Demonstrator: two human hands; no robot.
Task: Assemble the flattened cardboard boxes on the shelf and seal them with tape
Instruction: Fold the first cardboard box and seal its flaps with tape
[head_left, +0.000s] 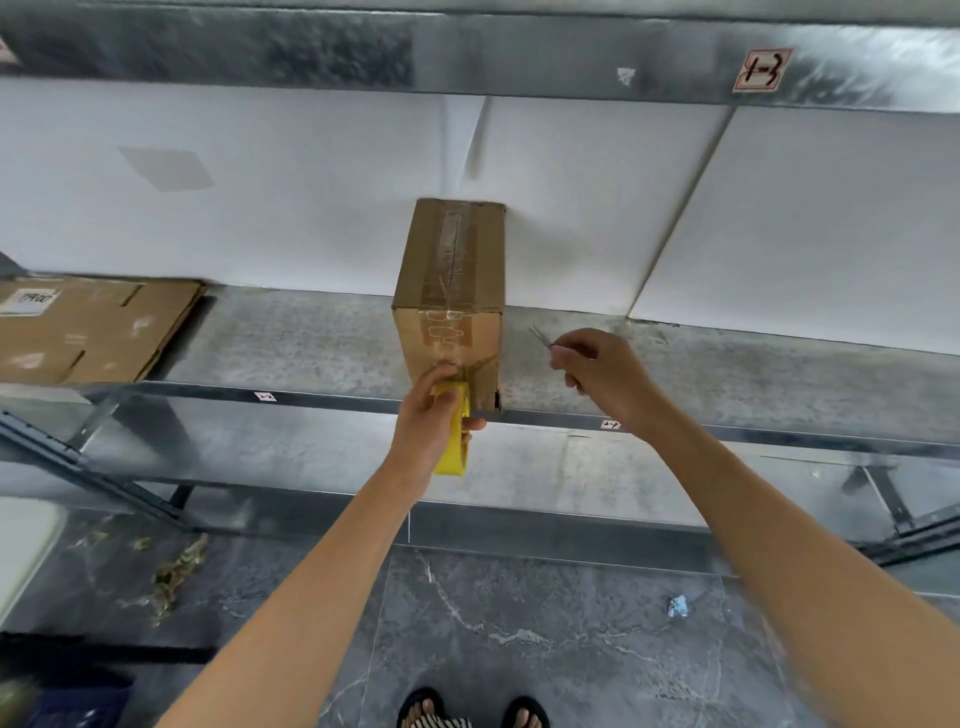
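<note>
The box sits on the shelf, its long axis running from the front edge to the wall. The left hand grips the tape at its near end; the right hand pinches scissors beside it.

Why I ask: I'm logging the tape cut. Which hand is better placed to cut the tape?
Right, probably. The right hand holds what look like small scissors beside the box, while the left hand grips the yellow tape roll against the box front.
</note>
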